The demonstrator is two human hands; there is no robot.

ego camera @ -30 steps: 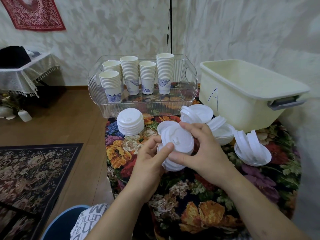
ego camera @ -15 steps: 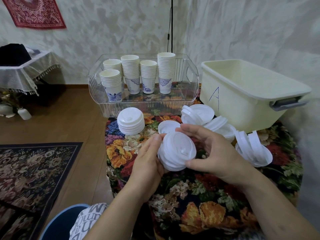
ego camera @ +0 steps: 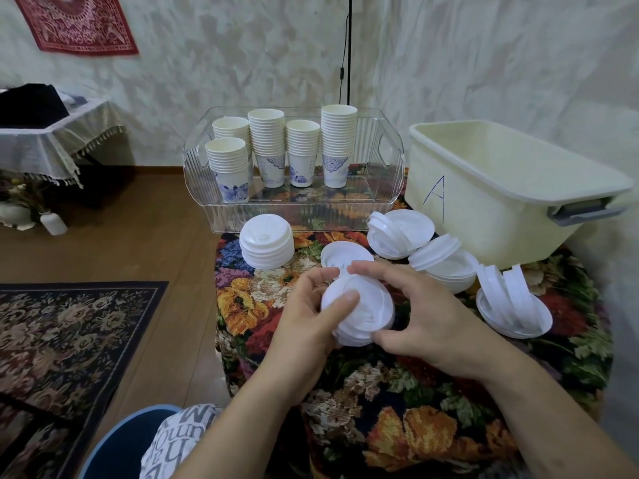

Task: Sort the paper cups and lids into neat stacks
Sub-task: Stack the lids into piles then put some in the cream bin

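Two hands, mine: left hand (ego camera: 307,323) and right hand (ego camera: 425,316) both grip one small stack of white lids (ego camera: 359,312) above the floral cloth (ego camera: 397,409).

Home: patterned rug (ego camera: 69,326), wall hanging (ego camera: 79,25).

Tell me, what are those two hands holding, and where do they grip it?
A small stack of white lids, held at its rim: the left hand with its thumb on top, the right hand with fingers curled around the far and near edges.
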